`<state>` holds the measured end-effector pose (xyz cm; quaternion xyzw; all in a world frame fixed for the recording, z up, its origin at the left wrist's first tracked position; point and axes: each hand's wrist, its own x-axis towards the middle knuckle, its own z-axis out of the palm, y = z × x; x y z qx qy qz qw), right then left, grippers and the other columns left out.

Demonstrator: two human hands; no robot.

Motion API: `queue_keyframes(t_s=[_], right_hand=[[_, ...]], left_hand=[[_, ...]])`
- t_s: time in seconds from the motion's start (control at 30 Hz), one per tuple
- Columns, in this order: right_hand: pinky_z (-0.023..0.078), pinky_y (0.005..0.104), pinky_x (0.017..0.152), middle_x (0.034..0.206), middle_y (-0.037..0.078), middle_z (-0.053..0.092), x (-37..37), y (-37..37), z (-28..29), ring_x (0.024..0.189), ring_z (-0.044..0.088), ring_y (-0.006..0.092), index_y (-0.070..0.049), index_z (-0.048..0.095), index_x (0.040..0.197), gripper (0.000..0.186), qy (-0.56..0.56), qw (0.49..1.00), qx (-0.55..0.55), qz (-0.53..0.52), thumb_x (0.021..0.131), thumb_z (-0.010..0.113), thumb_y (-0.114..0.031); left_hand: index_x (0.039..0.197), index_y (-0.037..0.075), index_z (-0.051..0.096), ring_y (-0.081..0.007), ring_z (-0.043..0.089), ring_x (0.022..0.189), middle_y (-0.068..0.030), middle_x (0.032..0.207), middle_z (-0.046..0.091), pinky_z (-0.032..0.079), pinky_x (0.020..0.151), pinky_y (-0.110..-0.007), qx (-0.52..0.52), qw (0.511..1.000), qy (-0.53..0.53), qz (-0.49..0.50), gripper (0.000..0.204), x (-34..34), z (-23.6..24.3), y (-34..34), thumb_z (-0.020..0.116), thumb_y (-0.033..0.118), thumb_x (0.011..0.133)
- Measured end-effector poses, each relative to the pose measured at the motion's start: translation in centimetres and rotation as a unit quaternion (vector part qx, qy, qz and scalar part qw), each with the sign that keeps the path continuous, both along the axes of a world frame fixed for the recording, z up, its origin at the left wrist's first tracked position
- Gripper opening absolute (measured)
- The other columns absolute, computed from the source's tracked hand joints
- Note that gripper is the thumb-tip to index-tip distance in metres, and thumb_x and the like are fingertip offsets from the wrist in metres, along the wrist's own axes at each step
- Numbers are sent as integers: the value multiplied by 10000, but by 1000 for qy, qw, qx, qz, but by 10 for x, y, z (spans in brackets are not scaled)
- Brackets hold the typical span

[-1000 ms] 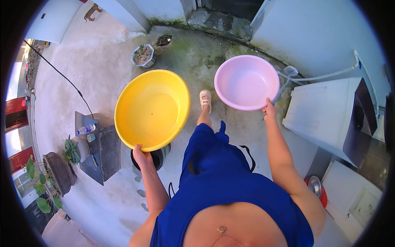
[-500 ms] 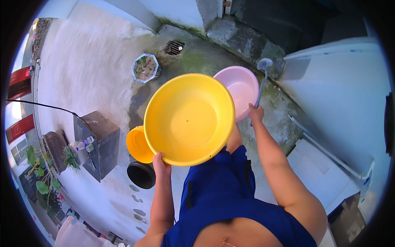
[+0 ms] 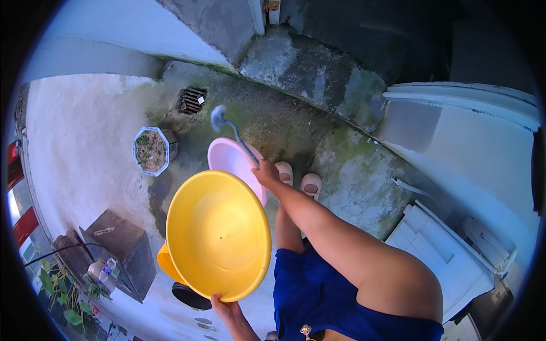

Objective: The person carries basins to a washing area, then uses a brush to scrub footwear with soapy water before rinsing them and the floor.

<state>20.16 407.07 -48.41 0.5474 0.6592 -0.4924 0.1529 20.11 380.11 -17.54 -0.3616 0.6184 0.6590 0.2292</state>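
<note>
A large yellow basin [image 3: 219, 236] is tilted in front of me, its inside facing up. My left hand [image 3: 226, 307] grips its near rim, thumb over the edge. My right hand [image 3: 265, 173] is closed round the grey-blue handle of a brush [image 3: 241, 140] with a round, whitish head. Beside that hand is a pink basin [image 3: 230, 156], partly hidden behind the yellow one. I cannot tell whether my right hand also touches the pink rim. Behind the yellow basin peeks an orange-yellow bucket [image 3: 169, 266], and a black round tub [image 3: 190, 296] stands below it.
An octagonal planter with soil [image 3: 151, 152] stands at the left, near a metal floor drain [image 3: 191, 100]. A grey block [image 3: 119, 250] with bottles is at the lower left. A stepped ledge [image 3: 318, 79] borders the far side; a white washing unit [image 3: 438, 256] stands right.
The yellow basin has moved left and nearer with my left hand. My right hand has swung left with the brush, and the pink basin now appears further left. My view has turned right.
</note>
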Motion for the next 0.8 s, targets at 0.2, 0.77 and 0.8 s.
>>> queue_keyframes(t_s=[0.2,0.77,0.8], right_hand=[[437,431,687,814,172,585,7,44,-2,787,557,350,-37,532,837,282,84,992,68,59,747,541,-304],[400,428,531,602,220,531,215,263,225,588,540,370,18,525,698,336,20,924,227,-306,785,474,-302],[397,426,526,604,223,528,225,280,223,587,536,373,18,523,696,332,55,907,264,-323,787,472,-297]], left_hand=[[1098,-14,416,-273,493,980,-135,1058,487,417,839,-410,15,999,-22,-24,435,-23,-10,36,440,67,672],[884,-3,504,-176,536,792,-66,849,544,438,739,-272,164,945,-23,-283,244,-67,82,364,436,-46,653],[890,-4,508,-181,542,808,-71,861,551,440,752,-279,183,935,-23,-302,245,-63,88,396,439,-41,658]])
